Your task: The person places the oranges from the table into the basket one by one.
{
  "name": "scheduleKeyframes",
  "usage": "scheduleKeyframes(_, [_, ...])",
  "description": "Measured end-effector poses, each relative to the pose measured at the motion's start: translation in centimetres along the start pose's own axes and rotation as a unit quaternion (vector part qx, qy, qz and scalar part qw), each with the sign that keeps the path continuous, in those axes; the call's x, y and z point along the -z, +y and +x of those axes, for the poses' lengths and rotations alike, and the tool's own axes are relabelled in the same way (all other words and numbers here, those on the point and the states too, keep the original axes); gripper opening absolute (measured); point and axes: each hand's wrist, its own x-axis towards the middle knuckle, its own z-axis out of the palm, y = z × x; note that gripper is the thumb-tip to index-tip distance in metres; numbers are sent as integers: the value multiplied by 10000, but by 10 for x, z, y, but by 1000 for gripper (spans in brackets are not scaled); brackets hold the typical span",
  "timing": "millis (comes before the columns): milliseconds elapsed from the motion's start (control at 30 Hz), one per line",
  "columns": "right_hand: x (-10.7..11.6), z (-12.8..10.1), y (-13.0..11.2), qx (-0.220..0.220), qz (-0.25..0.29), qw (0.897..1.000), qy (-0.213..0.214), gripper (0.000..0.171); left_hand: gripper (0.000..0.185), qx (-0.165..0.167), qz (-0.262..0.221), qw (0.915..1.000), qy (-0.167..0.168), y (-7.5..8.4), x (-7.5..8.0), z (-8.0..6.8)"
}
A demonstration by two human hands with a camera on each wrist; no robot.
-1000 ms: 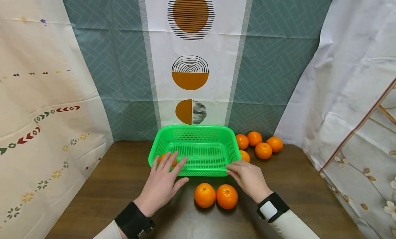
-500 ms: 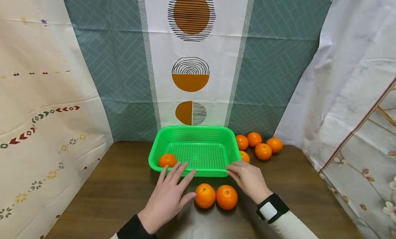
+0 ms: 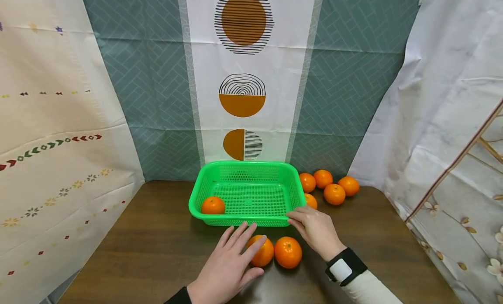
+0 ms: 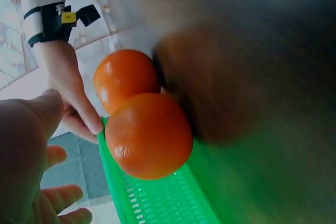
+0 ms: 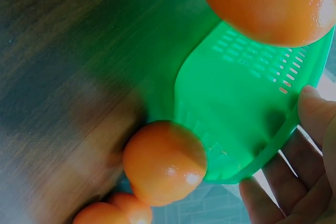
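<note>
We see two oranges side by side on the worktop (image 3: 137,234), just in front of the green basket (image 3: 247,166). The left one of the pair (image 3: 262,251) is the one under our left hand (image 3: 228,269): the fingers (image 3: 240,234) are straight and spread, lying over the top of that orange without curling round it, so the hand holds nothing. In the left wrist view this orange (image 4: 148,136) fills the middle, with its neighbour (image 4: 126,80) touching it on the far side and the basket's rim just beyond.

The second orange of the pair (image 3: 288,252) sits touching the first, between our two hands. Our right hand (image 3: 314,227) is at the basket's front right corner; its fingers (image 3: 294,214) are nearly straight and rest on the rim there. In the right wrist view the fingertips (image 5: 315,111) press against the outer edge of the basket (image 5: 236,108); we cannot tell whether the thumb closes under the rim.

Inside the basket, one orange (image 3: 212,205) lies in the front left corner. Behind the basket's right side, a loose cluster of oranges (image 3: 328,184) sits on the worktop, one of them tucked against the basket's right wall. Patterned cloths hang behind the basket and to either side.
</note>
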Motion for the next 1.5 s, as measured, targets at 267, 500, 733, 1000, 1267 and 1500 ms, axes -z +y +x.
scheduleKeyframes(267, [0, -2, 0, 9, -15, 10000, 38, 19, 66, -131, -211, 9989, -399, 8, -12, 1])
scheduleKeyframes(500, [-2, -5, 1, 15, 10, 10000, 60, 19, 67, -67, -154, 9988, -469, 12, -19, 2])
scheduleKeyframes(733, [-2, -5, 1, 12, -1, 10000, 53, 20, 68, -17, -114, 9990, -441, 12, -26, 4])
scheduleKeyframes(1000, [-2, -4, 2, 76, -23, 9999, 96, 20, 65, -33, -100, 9993, -346, 11, -31, 8])
scheduleKeyframes(1267, [-3, -5, 3, 96, -37, 9999, 115, 19, 59, 29, -40, 9994, -336, 9, -34, 10])
scheduleKeyframes(1500, [-4, -5, 3, 97, -40, 9999, 124, 20, 58, 6, -49, 9998, -193, 8, -37, 13])
